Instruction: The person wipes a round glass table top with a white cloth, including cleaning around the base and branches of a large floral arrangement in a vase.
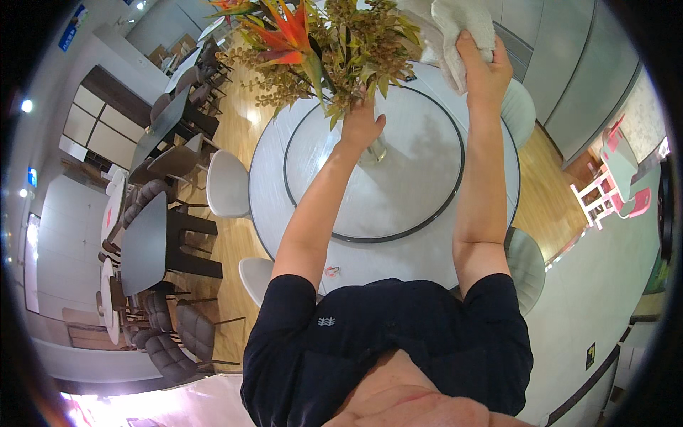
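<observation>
A glass vase (378, 151) stands on the round turntable (420, 192), filled with artificial-looking flowers (288, 46) in orange and leafy brown-green sprays. My left hand (361, 127) is at the vase below the foliage, its thumb to the right side; leaves hide most of its fingers, and it appears to grip the vase. Farther right, my right hand (486, 71) is closed on a white cloth (455, 39), which hangs in folds over the far right of the round table (274, 171). Where the cloth's lower end rests I cannot tell.
A white chair (228, 183) stands left of the table, greenish chairs (525, 267) on its right. A small pink item (332, 271) lies near the table's front edge. Dark tables (146, 245) with grey chairs fill the left; a pink-and-white high chair (612, 174) stands right.
</observation>
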### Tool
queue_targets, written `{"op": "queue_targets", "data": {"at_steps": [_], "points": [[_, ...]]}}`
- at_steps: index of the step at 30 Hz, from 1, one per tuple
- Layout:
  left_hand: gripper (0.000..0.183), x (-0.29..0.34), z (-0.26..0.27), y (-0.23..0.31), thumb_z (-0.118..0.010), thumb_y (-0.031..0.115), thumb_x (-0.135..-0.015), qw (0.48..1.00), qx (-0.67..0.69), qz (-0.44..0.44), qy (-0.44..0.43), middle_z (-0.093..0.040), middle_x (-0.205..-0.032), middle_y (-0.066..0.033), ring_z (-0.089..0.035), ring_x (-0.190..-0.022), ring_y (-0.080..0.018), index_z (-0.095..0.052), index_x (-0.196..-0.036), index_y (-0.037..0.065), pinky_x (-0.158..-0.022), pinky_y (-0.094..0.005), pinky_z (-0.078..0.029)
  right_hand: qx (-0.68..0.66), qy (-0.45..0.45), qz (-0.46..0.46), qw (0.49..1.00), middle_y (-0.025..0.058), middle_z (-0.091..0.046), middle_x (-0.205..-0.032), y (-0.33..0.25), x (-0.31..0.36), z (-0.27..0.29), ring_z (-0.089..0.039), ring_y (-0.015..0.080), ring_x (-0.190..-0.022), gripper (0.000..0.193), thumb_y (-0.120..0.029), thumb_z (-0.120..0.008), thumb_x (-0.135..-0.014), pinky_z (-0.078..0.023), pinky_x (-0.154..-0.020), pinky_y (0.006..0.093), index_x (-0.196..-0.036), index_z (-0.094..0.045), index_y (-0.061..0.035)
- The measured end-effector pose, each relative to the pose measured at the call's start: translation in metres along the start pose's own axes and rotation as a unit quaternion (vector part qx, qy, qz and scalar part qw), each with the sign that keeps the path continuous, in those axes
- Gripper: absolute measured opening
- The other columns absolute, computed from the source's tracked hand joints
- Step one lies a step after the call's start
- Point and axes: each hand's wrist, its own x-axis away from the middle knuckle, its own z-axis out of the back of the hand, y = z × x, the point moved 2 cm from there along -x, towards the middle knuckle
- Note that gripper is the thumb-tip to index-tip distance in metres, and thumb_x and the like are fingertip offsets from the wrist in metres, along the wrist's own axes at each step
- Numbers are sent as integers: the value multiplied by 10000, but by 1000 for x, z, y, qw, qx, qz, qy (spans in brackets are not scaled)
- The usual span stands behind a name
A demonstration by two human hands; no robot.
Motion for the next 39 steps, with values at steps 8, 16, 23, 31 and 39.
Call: {"op": "queue_targets", "data": {"at_steps": [8,16,23,31,39], "points": [[831,-4,-23,1,-662,334,-856,989,-141,43,-33,-512,-1355,-278,-519,-1252,-401,-295,-1480,-73,-1053,-452,-443,76,-168,22,983,75,-717,-989,52,21,-27,-640,163,-860,400,-290,-797,-786,-505,-796,326,-1053,-707,-7],[724,-2,-29,-29,-644,292,-845,980,-195,-7,31,-533,-1342,-194,-509,-1250,-365,-402,-1437,-46,-1070,-478,-404,-108,38,-18,993,100,-684,-1089,24,-8,-10,-647,155,-944,361,-142,-756,-881,-527,-821,291,-1176,-626,22],[638,-12,-51,-43,-611,256,-833,957,-287,-9,38,-538,-1323,-171,-485,-1268,-343,-495,-1394,-24,-1068,-527,-360,17,47,-91,995,99,-686,-1082,106,22,-4,-639,155,-944,448,-207,-792,-850,-514,-810,287,-1192,-638,38],[488,-41,-72,-64,-526,171,-892,954,-267,-23,136,-517,-1397,-173,-436,-1326,-368,-543,-1360,34,-1105,-524,-318,-140,-10,-145,979,91,-691,-1065,111,29,-17,-639,150,-920,398,-191,-769,-865,-507,-812,287,-1174,-648,29],[597,-24,-73,-70,-588,197,-865,966,-251,-6,54,-384,-1539,-156,-385,-1377,-370,-483,-1428,27,-1168,-494,-274,-116,35,-149,981,113,-677,-1113,153,35,20,-642,170,-967,431,-157,-761,-874,-512,-848,304,-1219,-607,51]]}}
